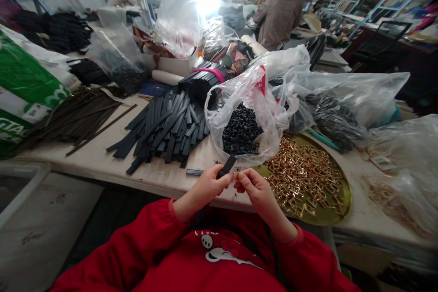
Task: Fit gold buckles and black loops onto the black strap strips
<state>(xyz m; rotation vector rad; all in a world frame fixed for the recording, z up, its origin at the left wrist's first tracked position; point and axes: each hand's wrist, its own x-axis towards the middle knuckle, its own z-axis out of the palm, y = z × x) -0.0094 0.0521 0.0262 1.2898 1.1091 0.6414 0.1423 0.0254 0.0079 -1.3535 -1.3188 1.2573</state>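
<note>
My left hand pinches a short black strap that sticks up and to the right from its fingertips. My right hand is closed just beside it, fingertips meeting the strap's lower end around a small piece that looks like a gold buckle. Both hands hover at the near table edge, above my red sleeves. A round gold tray heaped with gold buckles lies just right of them. An open plastic bag of small black loops stands right behind the hands.
A pile of flat black straps spreads over the table's left middle, with thinner dark strips further left. Plastic bags crowd the right and back. A green-and-white sack leans at the left. Another person stands at the far benches.
</note>
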